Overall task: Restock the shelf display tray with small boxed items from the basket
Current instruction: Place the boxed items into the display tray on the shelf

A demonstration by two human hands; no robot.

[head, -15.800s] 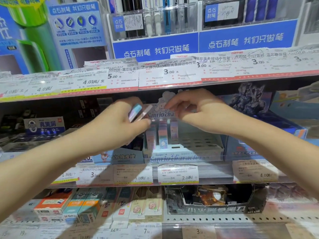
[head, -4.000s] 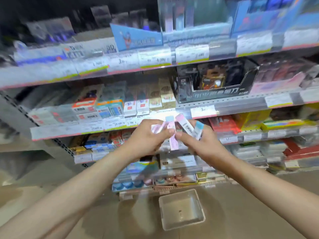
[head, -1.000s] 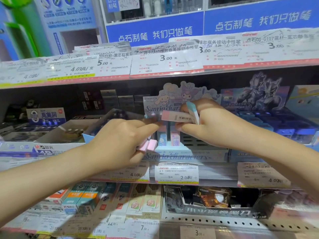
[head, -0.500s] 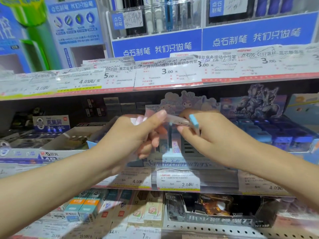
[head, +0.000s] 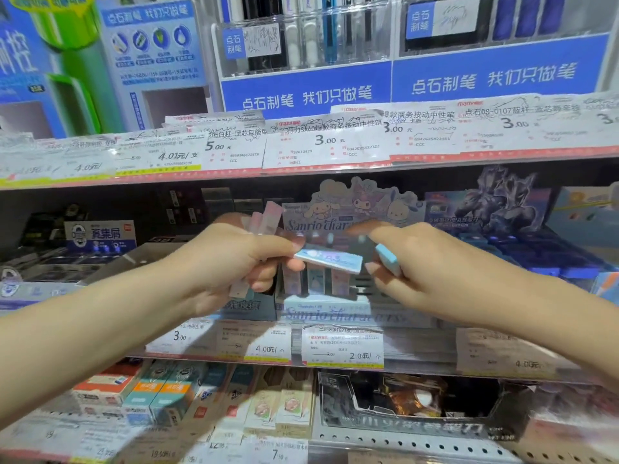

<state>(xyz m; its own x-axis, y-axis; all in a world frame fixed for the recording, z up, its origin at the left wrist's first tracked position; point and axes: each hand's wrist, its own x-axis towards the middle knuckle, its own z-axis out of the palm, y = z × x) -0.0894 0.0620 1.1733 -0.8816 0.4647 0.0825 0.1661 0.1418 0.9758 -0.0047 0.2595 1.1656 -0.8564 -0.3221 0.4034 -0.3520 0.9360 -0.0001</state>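
My left hand grips several small pastel boxes: pink ones stick up above the fist, and a pale blue box lies flat between its thumb and fingers, pointing right. My right hand holds another blue box, end on, next to that box's tip. Both hands hover in front of the display tray, a pastel cardboard tray with cartoon characters on its header. A few boxes stand upright in the tray's left slots. The basket is out of view.
The shelf above overhangs the tray with a strip of price tags. A dark blue display stands to the tray's right, grey and blue boxes to its left. Boxed stock fills the lower shelf.
The pink box held between both hands a second ago is gone from there. A pale blue box now lies flat in my left hand's fingers, and my right hand has drawn slightly right.
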